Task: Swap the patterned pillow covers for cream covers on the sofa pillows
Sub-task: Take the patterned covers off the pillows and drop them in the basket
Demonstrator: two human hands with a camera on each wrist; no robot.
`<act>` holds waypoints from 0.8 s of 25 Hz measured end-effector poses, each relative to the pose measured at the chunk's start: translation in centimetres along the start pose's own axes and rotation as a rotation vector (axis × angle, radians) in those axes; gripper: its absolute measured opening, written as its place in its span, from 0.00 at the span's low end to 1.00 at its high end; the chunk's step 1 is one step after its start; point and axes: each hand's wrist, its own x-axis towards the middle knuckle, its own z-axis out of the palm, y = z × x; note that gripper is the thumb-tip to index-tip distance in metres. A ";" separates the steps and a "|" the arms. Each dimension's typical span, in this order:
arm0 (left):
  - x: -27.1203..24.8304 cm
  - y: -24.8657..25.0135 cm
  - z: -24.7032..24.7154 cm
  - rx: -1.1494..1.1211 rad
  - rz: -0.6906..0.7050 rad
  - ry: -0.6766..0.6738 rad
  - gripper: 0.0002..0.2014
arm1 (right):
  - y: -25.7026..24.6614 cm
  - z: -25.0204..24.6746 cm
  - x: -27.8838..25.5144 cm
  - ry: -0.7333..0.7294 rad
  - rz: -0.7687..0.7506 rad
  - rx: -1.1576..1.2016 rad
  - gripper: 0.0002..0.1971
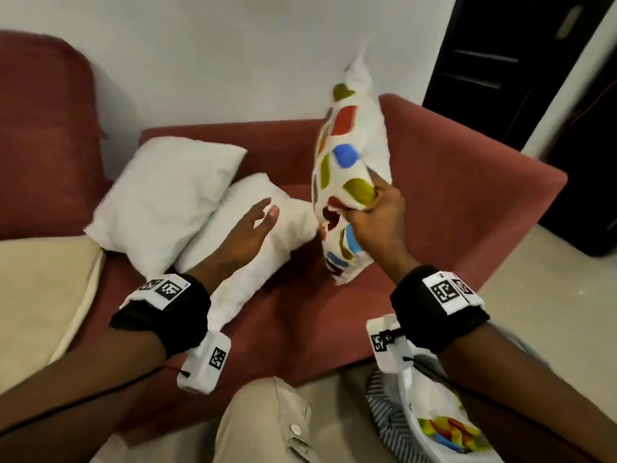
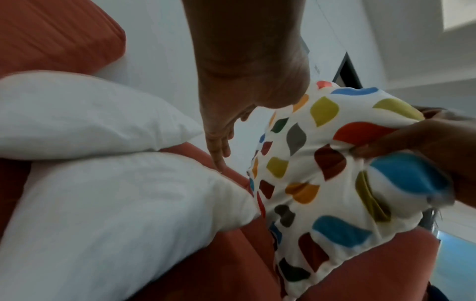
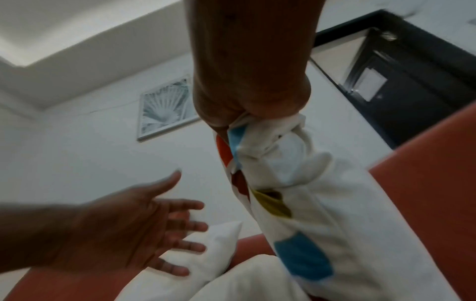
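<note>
Red sofa (image 1: 293,315) upholstery is carrying two bare white pillows (image 1: 167,195), one lying partly over the other. The right hand (image 1: 377,222) is gripping a bunched fold of the patterned pillow (image 1: 350,168), holding it upright above the seat near the armrest. The left hand (image 1: 247,228) is hovering over the nearer bare pillow (image 1: 253,248), fingers spread and holding nothing. A cream cover (image 1: 43,289) is lying at the left.
</note>
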 end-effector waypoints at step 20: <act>-24.0 -8.9 -24.5 0.542 -0.368 0.430 0.28 | -10.1 11.6 -27.3 -1.273 -0.583 -0.554 0.34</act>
